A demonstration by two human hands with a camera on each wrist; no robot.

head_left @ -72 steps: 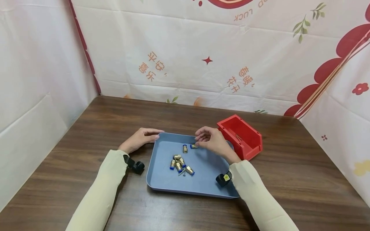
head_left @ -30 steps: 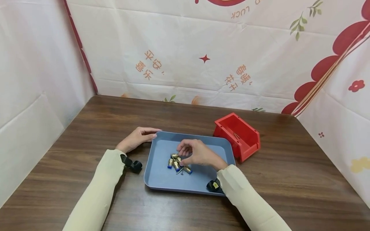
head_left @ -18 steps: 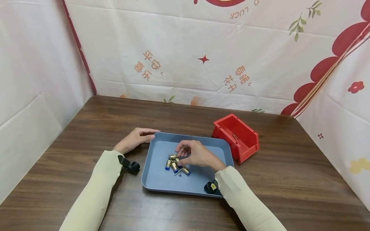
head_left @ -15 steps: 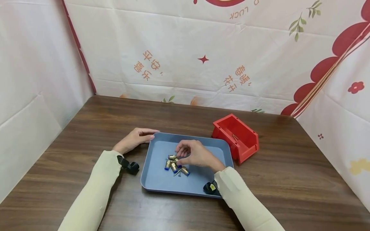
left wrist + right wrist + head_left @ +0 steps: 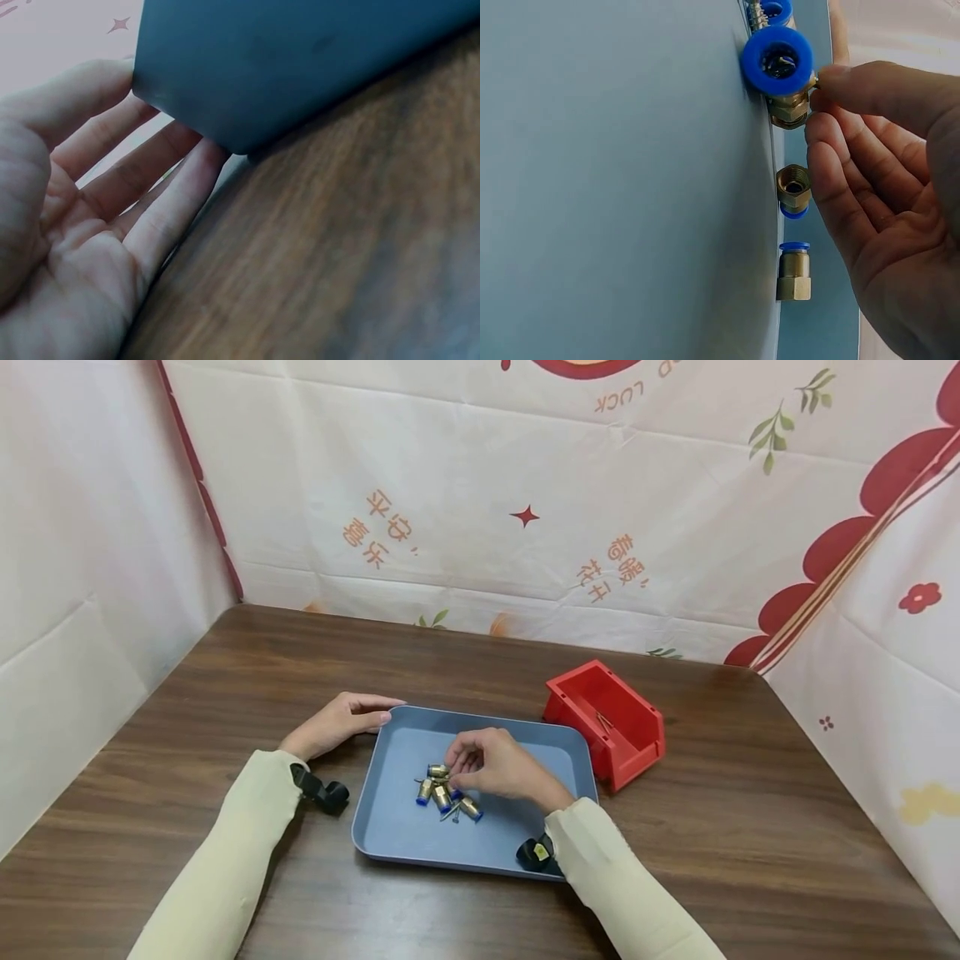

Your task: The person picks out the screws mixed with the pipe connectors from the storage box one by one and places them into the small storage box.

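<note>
A blue-grey tray (image 5: 405,847) sits on the table. At its far left corner my left hand (image 5: 333,727) holds the rim, thumb on the near side and fingers round the corner, as the left wrist view also shows. Over the pile in the tray, my right hand (image 5: 498,764) has thumb and forefinger together at the end of a small brass-coloured piece (image 5: 814,80), apparently a screw, mostly hidden. Several brass push-in fittings (image 5: 441,797) with blue collars lie there, with small screws (image 5: 450,812) among them. Two more fittings (image 5: 794,271) stand apart, visible in the right wrist view.
Just beyond the tray's right side is a red open-front bin (image 5: 611,722) with a few screws (image 5: 604,722) inside. Brown wood table (image 5: 300,893) surrounds the tray. A printed cloth (image 5: 465,485) hangs behind it.
My right hand has gone from the fittings at the tray's far side to the pile, lingering there as the pieces shift slightly. The left hand stays on the corner; the head view drifts.
</note>
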